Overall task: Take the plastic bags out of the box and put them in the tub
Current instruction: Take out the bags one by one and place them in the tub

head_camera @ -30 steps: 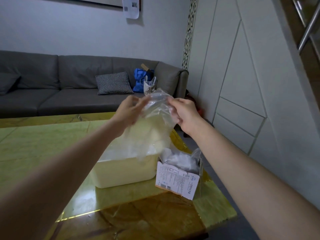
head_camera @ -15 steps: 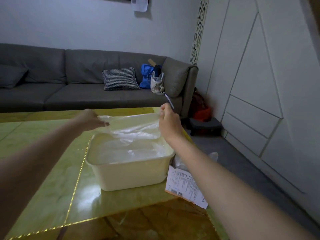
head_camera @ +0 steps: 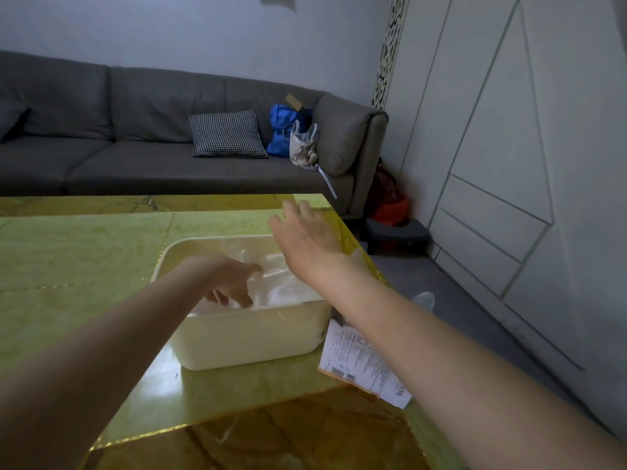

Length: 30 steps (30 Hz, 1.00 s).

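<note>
Colours and patterns around the table

The tub [head_camera: 251,344] was cream-white, and the plastic bags [head_camera: 271,276] in it were clear with a milky sheen. The table [head_camera: 84,266] was glossy yellow-green with faint marbling, crossed by thin gold lines, and its near part was veined amber-brown. The box [head_camera: 363,364] showed a white label with small black print and an orange-brown edge. The sofa [head_camera: 118,130] was dark grey; the cushion [head_camera: 227,134] on it had a fine black-and-white check. Beside the cushion lay a bright blue bag [head_camera: 281,130] and a pale grey-white bag [head_camera: 303,144]. The wall panels [head_camera: 509,130] were off-white.
</note>
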### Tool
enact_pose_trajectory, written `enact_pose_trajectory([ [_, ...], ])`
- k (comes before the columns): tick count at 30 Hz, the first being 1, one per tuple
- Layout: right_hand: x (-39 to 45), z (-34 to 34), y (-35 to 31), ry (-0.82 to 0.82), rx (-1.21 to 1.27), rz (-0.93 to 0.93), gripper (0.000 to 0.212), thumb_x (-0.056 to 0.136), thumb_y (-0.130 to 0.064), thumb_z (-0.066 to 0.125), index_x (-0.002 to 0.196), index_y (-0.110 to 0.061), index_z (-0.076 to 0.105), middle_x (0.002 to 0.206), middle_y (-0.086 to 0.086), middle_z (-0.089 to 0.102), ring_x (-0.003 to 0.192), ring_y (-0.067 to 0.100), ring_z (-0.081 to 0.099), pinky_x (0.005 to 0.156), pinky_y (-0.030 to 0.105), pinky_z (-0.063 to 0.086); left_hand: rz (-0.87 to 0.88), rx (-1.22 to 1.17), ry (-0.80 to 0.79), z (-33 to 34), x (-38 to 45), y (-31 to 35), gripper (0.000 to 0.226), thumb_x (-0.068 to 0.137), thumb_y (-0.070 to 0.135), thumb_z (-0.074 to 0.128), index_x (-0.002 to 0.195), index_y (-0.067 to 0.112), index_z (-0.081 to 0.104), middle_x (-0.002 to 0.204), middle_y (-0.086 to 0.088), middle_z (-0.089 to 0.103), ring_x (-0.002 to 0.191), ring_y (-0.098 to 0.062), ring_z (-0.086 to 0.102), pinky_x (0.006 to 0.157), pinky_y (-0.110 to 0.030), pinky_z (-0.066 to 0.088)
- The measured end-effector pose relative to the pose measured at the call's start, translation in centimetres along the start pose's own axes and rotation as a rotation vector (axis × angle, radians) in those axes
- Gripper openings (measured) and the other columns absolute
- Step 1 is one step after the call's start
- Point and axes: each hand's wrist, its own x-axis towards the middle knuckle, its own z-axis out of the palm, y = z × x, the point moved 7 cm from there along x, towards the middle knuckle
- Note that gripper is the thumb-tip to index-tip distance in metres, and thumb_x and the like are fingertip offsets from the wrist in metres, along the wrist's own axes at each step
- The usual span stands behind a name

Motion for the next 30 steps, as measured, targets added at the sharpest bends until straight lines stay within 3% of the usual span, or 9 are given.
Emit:
enact_pose_trajectory([
  [4, -0.7, 6.8, -0.1, -0.584, 0.094, 0.013, 0.029, 0.092, -0.002, 0.049, 0.12, -0.003, 0.053, 0.092, 0.01, 0.049, 0.082, 0.024, 0.05, 0.071, 0.031, 0.041, -0.016, 0.023, 0.016, 0.1, 0.2, -0.1, 0.08, 0.09, 0.03, 0.059, 0.148, 0.036, 0.003, 0.127, -0.01, 0.052, 0.092, -0.017, 0.058, 0.068, -0.02, 0.051],
  [6, -1.3, 8.8, 0.3, -0.72, 0.045, 0.034, 0.027, 0.094, -0.005, 0.048, 0.119, 0.0, 0.054, 0.093, 0.011, 0.048, 0.082, 0.023, 0.048, 0.073, 0.031, 0.04, -0.038, -0.038, 0.022, 0.0, -0.1, -0.5, 0.075, 0.091, 0.03, 0.057, 0.147, 0.037, 0.009, 0.139, -0.01, 0.042, 0.102, -0.02, 0.058, 0.065, -0.021, 0.051],
  [11, -1.2, 4.8, 1.5, -0.478, 0.238, 0.075, 0.031, 0.096, -0.011, 0.047, 0.123, -0.002, 0.056, 0.125, 0.014, 0.055, 0.11, 0.03, 0.055, 0.086, 0.033, 0.047, -0.018, -0.347, 0.155, -3.1, -3.0, -1.5, 0.049, 0.091, 0.018, 0.059, 0.137, 0.023, 0.043, 0.125, -0.011, 0.054, 0.082, -0.022, 0.065, 0.071, -0.027, 0.057],
  [15, -1.6, -1.3, 5.6, -0.14, 0.387, 0.196, 0.03, 0.091, -0.032, 0.057, 0.094, -0.003, 0.065, 0.099, 0.012, 0.063, 0.097, 0.029, 0.057, 0.075, 0.034, 0.046, -0.003, -0.327, 0.453, -6.4, -5.8, 0.0, 0.027, 0.094, 0.01, 0.049, 0.118, 0.001, 0.058, 0.104, -0.014, 0.065, 0.06, -0.013, 0.061, 0.055, -0.022, 0.051],
  [18, -3.8, -2.4, 7.9, -0.311, 0.277, 0.285, 0.051, 0.081, -0.057, 0.063, 0.071, -0.01, 0.045, 0.072, 0.001, 0.041, 0.083, 0.023, 0.046, 0.067, 0.032, 0.038, 0.156, -0.245, 0.629, -7.9, -7.2, 3.4, 0.022, 0.092, 0.016, 0.054, 0.109, 0.005, 0.064, 0.085, -0.004, 0.066, 0.057, -0.005, 0.058, 0.05, -0.017, 0.043],
  [21, -6.7, -1.2, 9.0, -0.535, 0.237, 0.33, 0.042, 0.084, -0.039, 0.068, 0.067, -0.012, 0.041, 0.067, 0.001, 0.041, 0.059, 0.016, 0.044, 0.051, 0.026, 0.037, 0.394, -0.284, 0.47, -6.4, -8.0, 8.4, 0.043, 0.086, 0.015, 0.064, 0.127, 0.015, 0.051, 0.103, 0.0, 0.06, 0.061, -0.005, 0.06, 0.052, -0.016, 0.046],
  [24, -8.0, -1.4, 9.8, -0.431, 0.531, 0.349, 0.022, 0.084, -0.019, 0.069, 0.069, -0.007, 0.059, 0.062, 0.003, 0.052, 0.053, 0.014, 0.048, 0.047, 0.022, 0.039, 0.559, -0.292, 0.247, -3.7, -8.8, 13.1, 0.069, 0.083, 0.009, 0.066, 0.142, 0.022, 0.032, 0.121, 0.002, 0.048, 0.063, -0.003, 0.057, 0.051, -0.012, 0.048],
  [27, -8.5, -2.7, 10.2, -0.32, 0.783, 0.377, 0.015, 0.088, -0.013, 0.064, 0.083, 0.0, 0.068, 0.068, 0.008, 0.059, 0.055, 0.016, 0.053, 0.051, 0.023, 0.046, 0.553, -0.204, 0.231, -2.1, -9.0, 14.7, 0.054, 0.085, 0.009, 0.065, 0.134, 0.013, 0.043, 0.116, -0.004, 0.061, 0.056, 0.0, 0.055, 0.05, -0.01, 0.046],
  [30, -8.7, -3.9, 10.5, -0.241, 0.953, 0.391, 0.021, 0.091, -0.002, 0.053, 0.073, 0.0, 0.065, 0.066, 0.009, 0.06, 0.053, 0.016, 0.054, 0.052, 0.024, 0.049, 0.526, -0.277, 0.293, -2.1, -9.0, 14.7, 0.023, 0.089, 0.007, 0.057, 0.112, 0.003, 0.06, 0.087, -0.008, 0.069, 0.051, -0.001, 0.058, 0.051, -0.012, 0.046],
])
